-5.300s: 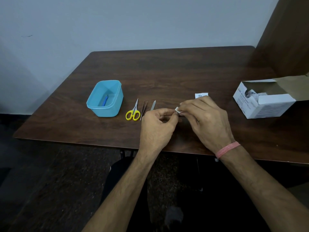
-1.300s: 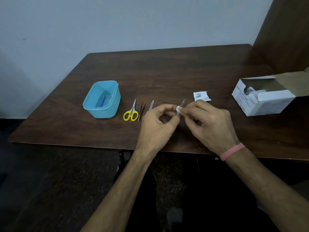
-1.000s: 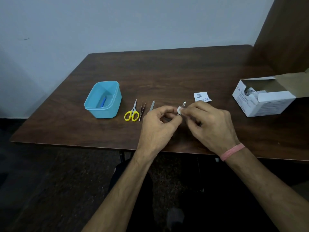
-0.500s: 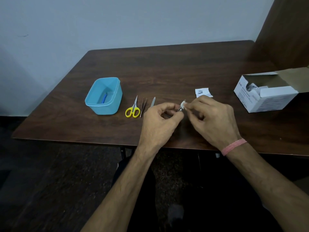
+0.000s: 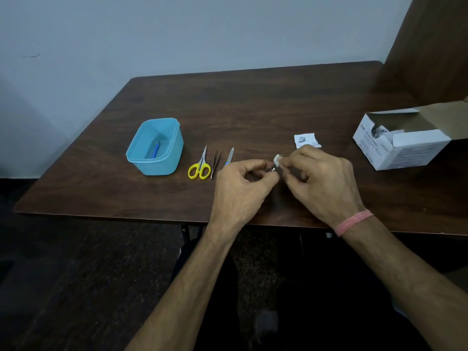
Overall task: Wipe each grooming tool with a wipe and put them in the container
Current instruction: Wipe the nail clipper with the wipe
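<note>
Over the dark wooden table (image 5: 278, 102), the left hand (image 5: 240, 191) pinched a small metal grooming tool (image 5: 272, 169) while the right hand (image 5: 321, 181) pinched a small white wipe (image 5: 278, 158) against it.

- The white cardboard box (image 5: 395, 145) at the right edge of the frame carried dark print on its left face. Near the upper corner the letters "BD" could be read, and below them a line that seemed to say "Alcohol Swabs", but it was blurred.
- The smaller lines lower on that face were too small to read.
- The torn white sachet (image 5: 306, 140), right of the centre, had a dark printed mark, not readable.
</note>
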### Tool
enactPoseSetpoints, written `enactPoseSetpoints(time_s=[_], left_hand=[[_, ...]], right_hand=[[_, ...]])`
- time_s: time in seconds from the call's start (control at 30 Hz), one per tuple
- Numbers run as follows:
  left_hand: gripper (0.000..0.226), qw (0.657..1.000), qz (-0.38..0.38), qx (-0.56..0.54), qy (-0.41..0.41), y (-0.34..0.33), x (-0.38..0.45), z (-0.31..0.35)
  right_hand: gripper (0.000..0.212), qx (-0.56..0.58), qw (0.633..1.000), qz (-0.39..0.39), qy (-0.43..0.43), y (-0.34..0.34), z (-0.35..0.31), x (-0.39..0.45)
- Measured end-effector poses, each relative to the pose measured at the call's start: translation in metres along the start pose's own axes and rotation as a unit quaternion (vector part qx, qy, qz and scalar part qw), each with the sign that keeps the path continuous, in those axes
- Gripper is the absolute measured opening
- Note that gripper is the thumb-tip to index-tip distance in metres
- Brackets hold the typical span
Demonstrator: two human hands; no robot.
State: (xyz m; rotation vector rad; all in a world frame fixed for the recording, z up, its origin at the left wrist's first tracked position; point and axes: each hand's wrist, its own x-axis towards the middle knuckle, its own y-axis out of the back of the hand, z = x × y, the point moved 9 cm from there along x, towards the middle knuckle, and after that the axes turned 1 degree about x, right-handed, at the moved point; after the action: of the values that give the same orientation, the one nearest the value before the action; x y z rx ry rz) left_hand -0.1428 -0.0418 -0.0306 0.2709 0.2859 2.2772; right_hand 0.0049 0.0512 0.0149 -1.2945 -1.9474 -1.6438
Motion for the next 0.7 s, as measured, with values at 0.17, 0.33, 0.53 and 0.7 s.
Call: enactPoseSetpoints(time_s=[0.17, 0.33, 0.53, 0.7], left_hand=[[0.012, 1.000, -0.008, -0.015, -0.007, -0.001, -0.001, 0.003], [0.014, 0.999, -0.019, -0.015, -0.021, -0.002, -0.001, 0.006], [0.013, 1.000, -0.016, -0.002, -0.021, -0.001, -0.001, 0.005], [0.015, 1.000, -0.011, 0.002, -0.009, 0.000, -0.001, 0.002]], right_hand=[[0.009, 0.004, 1.000, -0.003, -0.010, 0.002, 0.003, 0.000], [0.009, 0.013, 0.999, -0.038, 0.024, -0.004, -0.006, -0.003], [0.008, 0.011, 0.999, -0.021, 0.024, -0.002, -0.005, -0.002], [0.009, 0.006, 1.000, 0.015, -0.023, 0.006, 0.004, 0.000]])
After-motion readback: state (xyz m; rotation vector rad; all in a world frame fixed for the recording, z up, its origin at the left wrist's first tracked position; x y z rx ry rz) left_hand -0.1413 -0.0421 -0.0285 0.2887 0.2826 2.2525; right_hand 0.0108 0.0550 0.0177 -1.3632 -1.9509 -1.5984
